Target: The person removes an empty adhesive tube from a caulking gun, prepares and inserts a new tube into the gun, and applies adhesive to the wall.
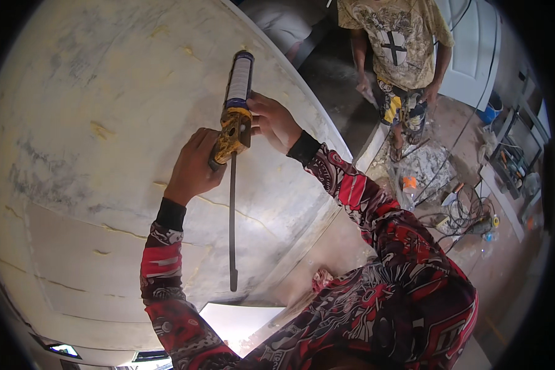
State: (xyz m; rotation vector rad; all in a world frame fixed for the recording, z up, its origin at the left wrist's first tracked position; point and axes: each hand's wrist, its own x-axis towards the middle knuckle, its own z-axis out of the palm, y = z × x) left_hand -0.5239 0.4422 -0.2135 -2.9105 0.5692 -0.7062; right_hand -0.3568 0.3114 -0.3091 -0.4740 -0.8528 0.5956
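Observation:
A worn yellow caulking gun [232, 135] points away from me in front of a large whitish surface [123, 80]. Loaded in it is a sealant cartridge [239, 80] with a white label and dark blue ends. The long plunger rod [232, 228] sticks far out toward me. My left hand [194, 165] is closed round the handle, which it partly hides. On the other side, my right hand [275, 123] has bent fingers against the gun where the cartridge sits in it. Yellowish sealant [102, 129] lies in beads and smears on the surface.
At the upper right a person [394, 49] in a stained shirt stands holding a flat tool. Tangled cables [465, 213], a power tool [478, 227], rubble [428, 166] and a blue bucket [491, 110] lie about the floor. A metal frame [517, 142] stands at far right.

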